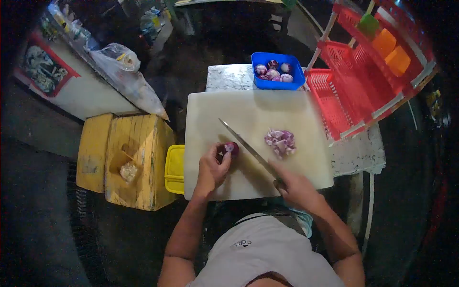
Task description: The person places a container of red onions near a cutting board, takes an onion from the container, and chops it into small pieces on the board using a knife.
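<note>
My left hand is closed around a red onion on the left half of a white cutting board. In my right hand is the handle of a long knife, its blade slanting up and left across the board. The knife's tip lies above and slightly left of the onion, and the blade is apart from it. A small heap of cut red onion rests on the board to the right of the blade.
Behind the board stands a blue container of several red onions. A red basket rack rises at the right. On the left are a yellow lid and yellow wooden boxes, with a tub of pale pieces on top.
</note>
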